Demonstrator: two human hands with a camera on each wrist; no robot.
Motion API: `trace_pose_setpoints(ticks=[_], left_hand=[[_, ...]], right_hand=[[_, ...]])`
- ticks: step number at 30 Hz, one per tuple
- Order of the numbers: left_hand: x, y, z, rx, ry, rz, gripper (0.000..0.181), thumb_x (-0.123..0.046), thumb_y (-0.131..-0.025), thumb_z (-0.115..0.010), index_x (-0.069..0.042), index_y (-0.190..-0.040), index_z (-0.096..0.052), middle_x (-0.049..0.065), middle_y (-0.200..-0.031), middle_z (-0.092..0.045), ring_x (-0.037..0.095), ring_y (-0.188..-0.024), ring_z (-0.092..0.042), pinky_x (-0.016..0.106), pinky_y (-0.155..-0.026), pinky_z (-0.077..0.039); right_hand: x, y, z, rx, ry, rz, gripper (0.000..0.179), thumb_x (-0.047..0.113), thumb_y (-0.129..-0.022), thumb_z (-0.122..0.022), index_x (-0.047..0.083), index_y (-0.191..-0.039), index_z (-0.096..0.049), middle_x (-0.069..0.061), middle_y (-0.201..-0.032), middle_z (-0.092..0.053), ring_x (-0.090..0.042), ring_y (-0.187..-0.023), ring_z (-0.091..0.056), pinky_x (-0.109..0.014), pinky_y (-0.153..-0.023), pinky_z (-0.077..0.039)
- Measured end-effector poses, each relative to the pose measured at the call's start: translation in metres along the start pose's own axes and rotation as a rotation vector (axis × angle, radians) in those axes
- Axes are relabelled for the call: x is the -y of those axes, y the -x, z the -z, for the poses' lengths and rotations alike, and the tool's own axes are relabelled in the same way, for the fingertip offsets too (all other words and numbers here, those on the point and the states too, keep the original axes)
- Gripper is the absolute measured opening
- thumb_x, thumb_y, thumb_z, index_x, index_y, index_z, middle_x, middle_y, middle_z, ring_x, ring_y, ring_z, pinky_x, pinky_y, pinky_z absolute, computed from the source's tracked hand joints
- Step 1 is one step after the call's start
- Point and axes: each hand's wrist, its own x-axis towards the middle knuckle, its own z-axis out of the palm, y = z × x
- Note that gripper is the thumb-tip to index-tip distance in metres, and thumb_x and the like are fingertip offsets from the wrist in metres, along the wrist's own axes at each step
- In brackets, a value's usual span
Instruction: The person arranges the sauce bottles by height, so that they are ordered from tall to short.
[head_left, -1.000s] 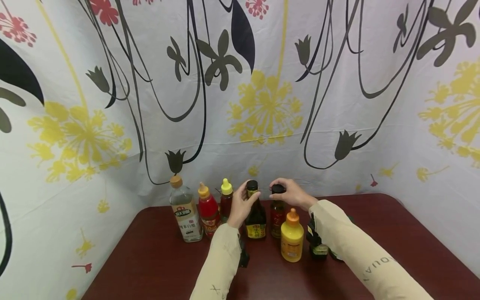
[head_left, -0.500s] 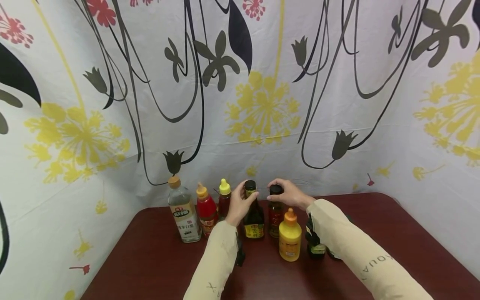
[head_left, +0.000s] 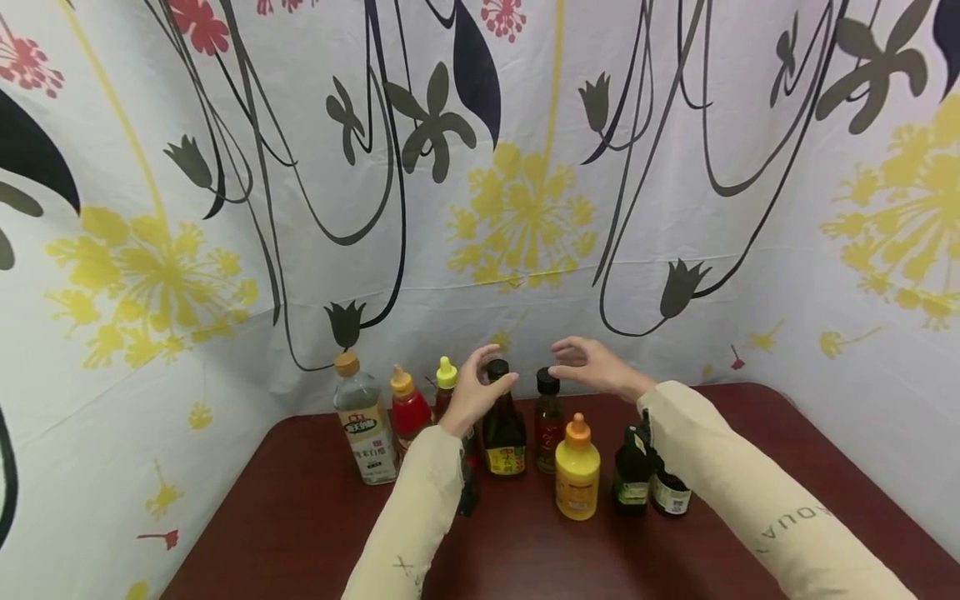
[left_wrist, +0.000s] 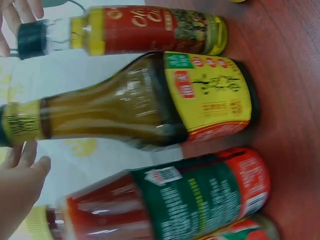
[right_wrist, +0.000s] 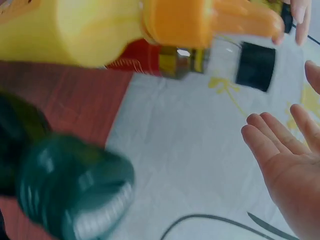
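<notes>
A dark sauce bottle (head_left: pixel 504 433) with a black cap and yellow label stands upright at the back of the table. My left hand (head_left: pixel 471 392) is beside its neck, thumb and fingers spread around the cap without a visible grip. In the left wrist view, those fingertips (left_wrist: pixel 31 156) lie close to the yellow neck band of the sauce bottle. To its right stands a slim olive oil bottle (head_left: pixel 550 425) with a red label and black cap. My right hand (head_left: pixel 600 367) hovers just right of that cap, fingers loosely curved and holding nothing; the right wrist view shows a gap.
A yellow squeeze bottle (head_left: pixel 577 479) stands in front of the oil. Left are a clear vinegar bottle (head_left: pixel 367 425), a red squeeze bottle (head_left: pixel 410 412) and a yellow-capped bottle (head_left: pixel 446 383). A dark bottle (head_left: pixel 632 475) and small jar (head_left: pixel 671 493) stand right, near the table's edge (head_left: pixel 750 387).
My right hand has let go of the oil bottle's cap and moved right and up. My left hand has loosened from the sauce bottle's neck and shifted slightly left. Both bottles stay standing.
</notes>
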Motion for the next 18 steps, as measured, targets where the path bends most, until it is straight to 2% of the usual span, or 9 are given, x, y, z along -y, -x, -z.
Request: trace_pose_setpoints(ticks=[4, 8, 12, 15, 18], left_hand=[[-0.013, 0.000, 0.003, 0.024, -0.015, -0.084, 0.051, -0.008, -0.085, -0.059, -0.001, -0.130, -0.037, 0.022, -0.131, -0.039, 0.032, -0.124, -0.032, 0.047, -0.102, -0.020], [-0.027, 0.003, 0.002, 0.069, -0.052, -0.145, 0.050, -0.007, -0.085, -0.059, -0.001, -0.130, -0.037, 0.021, -0.133, -0.037, 0.031, -0.125, -0.030, 0.047, -0.102, -0.021], [-0.038, 0.008, -0.004, 0.097, -0.082, -0.174, 0.049, -0.008, -0.085, -0.059, -0.002, -0.129, -0.039, 0.018, -0.132, -0.039, 0.030, -0.124, -0.032, 0.047, -0.101, -0.021], [-0.038, 0.010, -0.011, 0.103, -0.081, -0.174, 0.046, -0.008, -0.085, -0.059, -0.004, -0.127, -0.042, 0.015, -0.131, -0.041, 0.028, -0.123, -0.033, 0.047, -0.101, -0.022], [-0.026, 0.010, -0.021, 0.100, -0.098, -0.158, 0.043, -0.013, -0.086, -0.059, -0.012, -0.126, -0.044, 0.007, -0.130, -0.043, 0.022, -0.122, -0.036, 0.044, -0.100, -0.026]], right_hand=[[0.004, 0.010, 0.016, -0.016, 0.019, 0.018, 0.052, 0.030, -0.088, -0.055, 0.002, -0.129, -0.038, -0.024, -0.130, -0.039, -0.036, -0.118, -0.038, -0.048, -0.092, -0.036], [0.004, 0.022, 0.029, -0.022, 0.022, 0.052, 0.054, 0.031, -0.089, -0.054, 0.000, -0.129, -0.037, -0.025, -0.130, -0.039, -0.038, -0.118, -0.038, -0.049, -0.091, -0.036], [0.002, 0.033, 0.041, -0.035, 0.026, 0.073, 0.053, 0.032, -0.089, -0.053, 0.000, -0.129, -0.037, -0.025, -0.129, -0.039, -0.038, -0.117, -0.039, -0.048, -0.090, -0.037], [-0.002, 0.042, 0.049, -0.053, 0.034, 0.078, 0.054, 0.033, -0.089, -0.052, 0.001, -0.129, -0.037, -0.024, -0.129, -0.040, -0.037, -0.117, -0.039, -0.049, -0.089, -0.038], [-0.006, 0.053, 0.057, -0.079, 0.056, 0.078, 0.053, 0.034, -0.090, -0.051, 0.002, -0.129, -0.037, -0.024, -0.129, -0.041, -0.037, -0.116, -0.040, -0.049, -0.088, -0.038]])
